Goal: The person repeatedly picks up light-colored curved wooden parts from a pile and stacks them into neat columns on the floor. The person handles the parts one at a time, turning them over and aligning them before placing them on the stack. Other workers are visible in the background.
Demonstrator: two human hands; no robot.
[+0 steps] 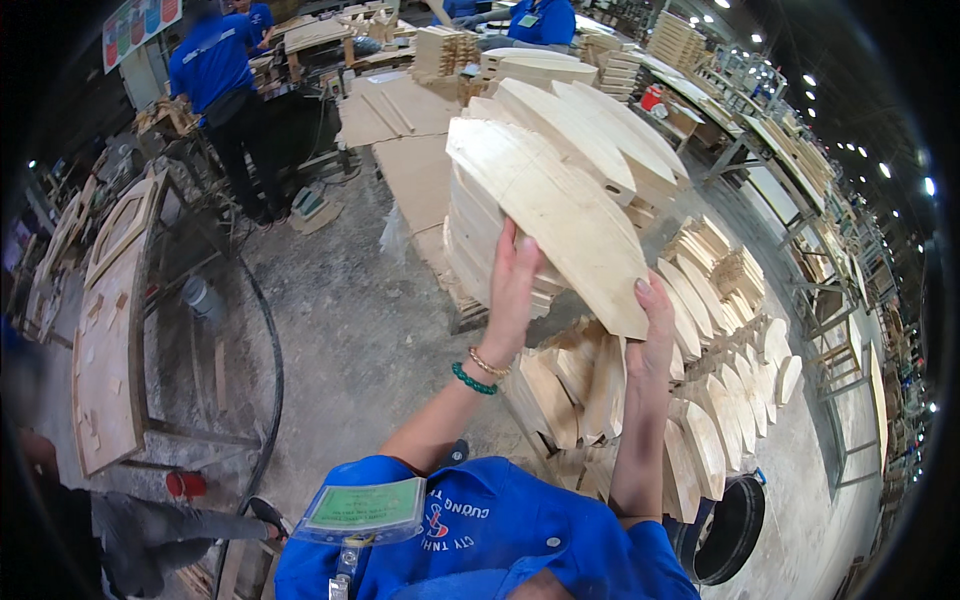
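Both my hands hold a long, pale wooden panel (pixel 560 215) with one curved edge, tilted above the floor. My left hand (pixel 513 285) grips its lower long edge near the middle, thumb up against the wood. At the near right end, my right hand (pixel 655 318) is closed round the panel with the thumb on top. Behind and under the panel rises a stack of similar curved panels (pixel 470 225), partly hidden by it. Below my hands stand more curved wooden pieces (pixel 555 395), set on edge in rows.
Right of my arm, several curved pieces (pixel 735 410) stand in a row beside a black round bin (pixel 733 530). A workbench (pixel 110 370) is on the left, with a black hose (pixel 272 360) along the floor. A person in a blue shirt (pixel 213 65) stands farther off.
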